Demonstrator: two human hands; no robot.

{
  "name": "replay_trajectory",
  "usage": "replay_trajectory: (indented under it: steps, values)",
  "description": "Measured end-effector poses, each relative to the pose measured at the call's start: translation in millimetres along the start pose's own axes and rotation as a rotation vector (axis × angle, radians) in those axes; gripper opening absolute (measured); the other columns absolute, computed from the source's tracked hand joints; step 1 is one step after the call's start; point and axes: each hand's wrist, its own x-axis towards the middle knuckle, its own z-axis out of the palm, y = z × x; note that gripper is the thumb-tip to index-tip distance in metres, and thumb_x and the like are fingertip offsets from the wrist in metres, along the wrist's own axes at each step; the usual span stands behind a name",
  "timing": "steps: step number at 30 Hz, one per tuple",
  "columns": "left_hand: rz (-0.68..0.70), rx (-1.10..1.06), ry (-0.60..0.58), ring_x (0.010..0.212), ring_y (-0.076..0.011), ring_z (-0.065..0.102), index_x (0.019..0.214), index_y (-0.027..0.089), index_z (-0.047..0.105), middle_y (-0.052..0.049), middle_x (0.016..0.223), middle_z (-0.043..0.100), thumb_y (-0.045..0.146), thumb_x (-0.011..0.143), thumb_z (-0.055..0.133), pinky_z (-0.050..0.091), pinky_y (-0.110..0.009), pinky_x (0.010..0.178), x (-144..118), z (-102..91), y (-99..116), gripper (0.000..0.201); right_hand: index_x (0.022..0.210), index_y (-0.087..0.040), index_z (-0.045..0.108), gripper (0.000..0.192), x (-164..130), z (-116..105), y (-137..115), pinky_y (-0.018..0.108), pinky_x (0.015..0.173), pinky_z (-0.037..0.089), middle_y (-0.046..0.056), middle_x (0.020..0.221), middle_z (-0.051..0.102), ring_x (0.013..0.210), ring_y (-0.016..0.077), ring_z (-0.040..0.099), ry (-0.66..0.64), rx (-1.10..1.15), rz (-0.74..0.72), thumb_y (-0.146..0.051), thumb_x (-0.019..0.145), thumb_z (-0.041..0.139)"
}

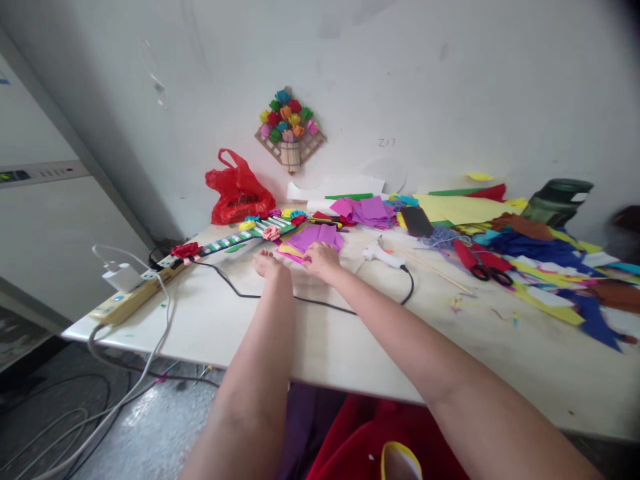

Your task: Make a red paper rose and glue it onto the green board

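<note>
Both my arms reach forward across a white table (350, 347). My left hand (267, 264) rests on the tabletop with fingers curled, just left of a stack of purple paper squares (317, 237) lying over yellow and pink sheets. My right hand (323, 260) lies on the near edge of that purple stack, fingers pressed to the paper. Whether it pinches a sheet is unclear. A black cord (280, 297) runs under both forearms.
A white glue gun (383, 255), red-handled scissors (480, 265), thin wooden sticks and many coloured paper scraps lie to the right. A power strip (127, 300) with charger sits at the left edge. Red plastic bag (237, 190), paper-flower strip (245, 235) and flower wall piece (290, 127) stand behind.
</note>
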Motion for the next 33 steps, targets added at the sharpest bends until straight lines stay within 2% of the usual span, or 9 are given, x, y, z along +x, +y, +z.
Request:
replay_trajectory:
  steps: [4,7,10,13,18,21,26,31,33]
  values:
    - [-0.123,-0.054,-0.005,0.067,-0.0117,0.055,0.075,0.021,0.037,-0.003,0.077,0.046,0.018,0.080,0.028,0.045,-0.025,0.063,-10,4.8,-1,0.011,0.091,-0.016,0.073,0.027,8,5,-5,0.040,0.091,0.036,0.015,0.108,0.063,0.107,0.0292,0.053,-0.008,-0.051,0.053,-0.036,0.082,0.058]
    - [-0.151,-0.070,-0.030,0.070,-0.0122,0.057,0.076,0.021,0.038,-0.004,0.079,0.048,0.020,0.082,0.027,0.046,-0.024,0.063,-16,6.2,-3,0.012,0.089,-0.014,0.073,0.024,13,6,-4,0.040,0.092,0.036,0.017,0.107,0.063,0.107,0.0295,0.054,-0.017,-0.058,0.071,-0.031,0.082,0.058]
    - [-0.154,-0.058,-0.053,0.071,-0.0131,0.058,0.076,0.022,0.038,-0.005,0.081,0.049,0.024,0.082,0.028,0.046,-0.025,0.062,-18,6.6,-6,0.012,0.084,-0.016,0.074,0.019,18,9,-1,0.038,0.089,0.037,0.015,0.102,0.065,0.102,0.0264,0.057,0.011,-0.029,0.057,-0.023,0.082,0.055]
    - [-0.147,-0.042,-0.067,0.069,-0.0132,0.057,0.075,0.022,0.037,-0.004,0.080,0.049,0.025,0.081,0.028,0.046,-0.026,0.062,-18,7.0,-6,0.011,0.082,-0.019,0.074,0.018,24,11,5,0.032,0.081,0.041,0.010,0.099,0.067,0.094,0.0220,0.060,0.058,0.064,0.058,-0.023,0.080,0.057]
    - [-0.117,-0.022,-0.103,0.064,-0.0134,0.054,0.070,0.022,0.038,-0.003,0.072,0.047,0.029,0.078,0.034,0.045,-0.027,0.062,-21,7.2,-5,0.012,0.074,-0.019,0.071,0.012,31,6,12,0.026,0.066,0.041,0.004,0.082,0.069,0.074,0.0159,0.060,0.083,0.362,0.110,-0.025,0.076,0.060]
    - [-0.102,-0.039,-0.106,0.064,-0.0134,0.054,0.069,0.021,0.041,-0.003,0.071,0.048,0.026,0.077,0.034,0.045,-0.028,0.064,-26,5.9,-5,0.012,0.068,-0.017,0.066,0.008,33,0,14,0.024,0.060,0.040,-0.001,0.065,0.062,0.061,0.0118,0.054,0.061,0.623,0.140,-0.021,0.073,0.060]
    - [-0.077,-0.066,-0.117,0.064,-0.0113,0.054,0.071,0.021,0.043,-0.002,0.072,0.049,0.026,0.078,0.031,0.045,-0.025,0.067,-32,4.8,-6,0.015,0.063,-0.015,0.058,0.007,31,-11,18,0.022,0.056,0.036,-0.005,0.056,0.054,0.053,0.0079,0.045,0.071,0.976,0.140,-0.019,0.067,0.061]
    - [0.027,-0.004,-0.130,0.062,-0.0104,0.052,0.071,0.021,0.040,0.000,0.071,0.047,0.039,0.080,0.030,0.044,-0.024,0.063,-30,6.4,-12,0.022,0.058,-0.016,0.053,0.013,26,-24,25,0.020,0.050,0.031,-0.007,0.049,0.049,0.045,0.0056,0.039,0.069,1.273,0.147,-0.020,0.062,0.064]
    - [0.103,0.031,-0.151,0.060,-0.0108,0.051,0.070,0.022,0.038,0.001,0.067,0.045,0.038,0.079,0.031,0.043,-0.024,0.060,-28,6.9,-14,0.020,0.058,-0.017,0.051,0.016,23,-30,28,0.020,0.047,0.029,-0.008,0.046,0.047,0.042,0.0056,0.038,0.053,1.372,0.161,-0.022,0.062,0.066]
